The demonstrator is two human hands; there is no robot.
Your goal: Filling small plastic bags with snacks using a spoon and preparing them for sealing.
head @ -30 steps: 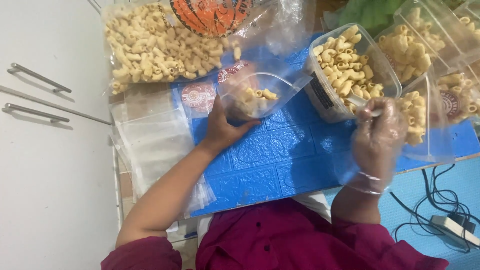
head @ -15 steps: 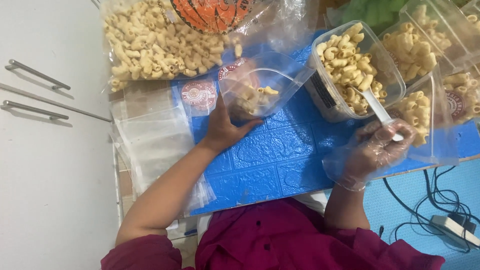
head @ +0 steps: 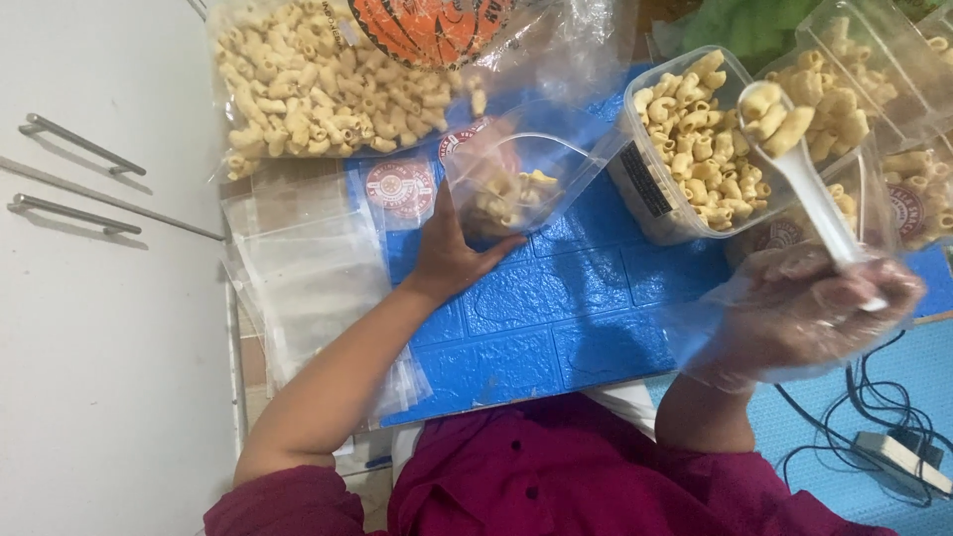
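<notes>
The left hand point(head: 452, 253) is bare and closed around the bottom of a small clear pouch point(head: 516, 179), thin crinkly film held with its mouth open, a few pale elbow-shaped pasta pieces lying inside just above the fingers. The right hand point(head: 809, 308) wears a loose, glossy plastic glove and grips the handle of a white plastic spoon point(head: 809, 189); the spoon's bowl, up and away from the hand, carries about three curved pasta pieces and hangs over a clear, rigid, rectangular tub point(head: 675, 208) heaped with the same ridged pasta. The tub stands between the two hands, just right of the pouch. Beyond the right hand lie filled clear packs point(head: 844, 89) of pasta; at least three show, though their edges overlap and the count is unsure. Above the left hand sprawls one big soft bag point(head: 328, 79) of pasta, shiny and wrinkled, with an orange round print. Left of the left forearm sits a stack of flat empty pouches point(head: 308, 288), too many and too closely layered to count. All rests on a blue mat point(head: 556, 318) embossed in a brick pattern, covering the desk. Below the right hand, black cables point(head: 874, 397) trail across the floor.
</notes>
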